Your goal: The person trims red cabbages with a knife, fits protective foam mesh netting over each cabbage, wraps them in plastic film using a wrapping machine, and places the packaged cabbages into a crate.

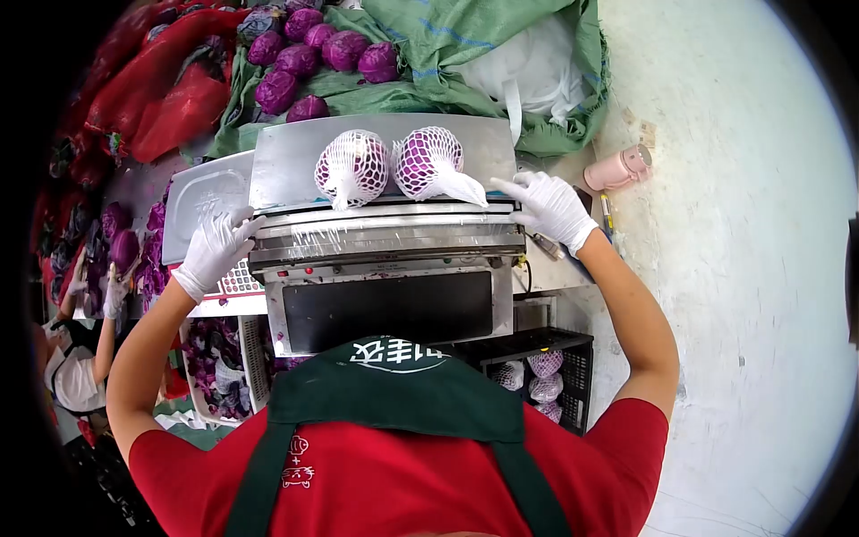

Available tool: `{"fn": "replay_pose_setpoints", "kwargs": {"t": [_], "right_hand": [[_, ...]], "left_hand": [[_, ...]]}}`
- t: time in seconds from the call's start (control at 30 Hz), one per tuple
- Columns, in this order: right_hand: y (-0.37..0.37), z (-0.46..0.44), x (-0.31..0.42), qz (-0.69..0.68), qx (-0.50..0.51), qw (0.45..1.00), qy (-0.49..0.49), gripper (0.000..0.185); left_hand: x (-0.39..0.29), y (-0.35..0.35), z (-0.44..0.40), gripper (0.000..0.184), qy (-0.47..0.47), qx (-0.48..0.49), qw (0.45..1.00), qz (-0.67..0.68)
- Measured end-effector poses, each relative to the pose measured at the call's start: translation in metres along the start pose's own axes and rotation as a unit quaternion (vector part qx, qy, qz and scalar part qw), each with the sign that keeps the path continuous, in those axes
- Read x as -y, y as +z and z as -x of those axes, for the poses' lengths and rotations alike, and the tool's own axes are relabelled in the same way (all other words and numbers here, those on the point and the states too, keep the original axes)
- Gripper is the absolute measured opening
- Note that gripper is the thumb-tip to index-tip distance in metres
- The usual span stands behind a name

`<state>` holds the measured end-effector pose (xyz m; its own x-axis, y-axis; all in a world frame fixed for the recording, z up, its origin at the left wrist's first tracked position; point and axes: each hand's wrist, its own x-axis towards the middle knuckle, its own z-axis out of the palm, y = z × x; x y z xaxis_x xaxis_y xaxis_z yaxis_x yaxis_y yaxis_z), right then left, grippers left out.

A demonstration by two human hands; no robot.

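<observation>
My left hand [215,253], in a white glove, is at the left end of the film-wrapping machine [386,304], fingers closed at the edge of the clear plastic film [322,240]. At the right end is my right hand [548,210], also gloved, its thumb and fingers at the film's other side and its index finger stretched forward. The exact grip is hard to see. On the metal plate [286,170] behind the bar lie two purple cabbages in white foam nets: the left cabbage [355,167] and the right cabbage [433,163], side by side.
Loose purple cabbages [344,51] lie on green sacking [358,94] beyond the plate. Red net bags [179,98] are at the far left, above a co-worker's gloved hand [116,291]. A pink flask [617,168] stands right. Below are a black crate [577,380] and a white basket [255,362].
</observation>
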<state>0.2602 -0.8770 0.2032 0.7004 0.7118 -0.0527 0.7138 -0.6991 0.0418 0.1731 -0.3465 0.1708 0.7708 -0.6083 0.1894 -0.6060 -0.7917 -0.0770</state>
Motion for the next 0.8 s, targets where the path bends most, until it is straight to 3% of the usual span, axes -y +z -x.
{"fn": "replay_pose_setpoints", "kwargs": {"t": [0.1, 0.13, 0.17, 0.2, 0.27, 0.33, 0.37, 0.4, 0.47, 0.53, 0.6, 0.63, 0.7, 0.8], "right_hand": [[0.008, -0.003, 0.001, -0.107, -0.020, 0.994, 0.030, 0.064], [0.011, -0.011, 0.004, -0.236, -0.084, 0.965, 0.075, 0.072], [0.012, -0.020, 0.004, -0.233, -0.119, 0.964, 0.051, 0.075], [0.010, -0.033, 0.005, -0.230, -0.154, 0.960, 0.027, 0.079], [0.026, -0.063, 0.006, -0.204, -0.150, 0.967, -0.013, 0.082], [0.026, -0.082, 0.024, -0.220, -0.112, 0.969, 0.018, 0.083], [0.031, -0.090, 0.024, -0.274, -0.086, 0.958, 0.012, 0.084], [0.032, -0.097, 0.024, -0.327, -0.059, 0.943, 0.007, 0.085], [-0.004, -0.100, 0.052, -0.263, -0.037, 0.964, 0.022, 0.086], [-0.027, -0.102, 0.069, -0.230, 0.025, 0.969, 0.084, 0.084], [-0.014, -0.105, 0.060, -0.353, 0.013, 0.927, 0.126, 0.083], [0.003, -0.106, 0.055, -0.352, 0.013, 0.927, 0.126, 0.083], [0.023, -0.106, 0.052, -0.506, -0.039, 0.856, 0.096, 0.086], [0.019, -0.089, 0.060, -0.444, -0.066, 0.892, 0.056, 0.091]], "left_hand": [[0.001, 0.007, -0.006, 0.038, -0.020, -0.075, 0.994, 0.076], [0.001, 0.009, -0.015, 0.043, -0.149, -0.063, 0.970, 0.184], [-0.003, 0.011, -0.027, 0.048, -0.273, -0.050, 0.916, 0.289], [-0.011, 0.002, -0.047, 0.057, -0.233, -0.123, 0.931, 0.252], [-0.016, -0.003, -0.072, 0.068, -0.159, -0.109, 0.946, 0.262], [-0.024, 0.005, -0.096, 0.084, -0.150, -0.085, 0.926, 0.337], [-0.035, -0.005, -0.106, 0.092, -0.159, -0.053, 0.898, 0.406], [-0.041, 0.010, -0.113, 0.095, -0.163, -0.035, 0.785, 0.596], [-0.053, 0.017, -0.119, 0.095, -0.186, 0.043, 0.739, 0.647], [-0.055, 0.029, -0.118, 0.095, -0.189, 0.014, 0.728, 0.659], [-0.055, 0.039, -0.117, 0.095, -0.189, -0.008, 0.715, 0.672], [-0.055, 0.043, -0.116, 0.095, -0.183, -0.020, 0.725, 0.664], [-0.051, 0.051, -0.116, 0.095, -0.162, -0.039, 0.773, 0.613], [-0.046, 0.058, -0.109, 0.094, -0.145, -0.043, 0.762, 0.630]]}}
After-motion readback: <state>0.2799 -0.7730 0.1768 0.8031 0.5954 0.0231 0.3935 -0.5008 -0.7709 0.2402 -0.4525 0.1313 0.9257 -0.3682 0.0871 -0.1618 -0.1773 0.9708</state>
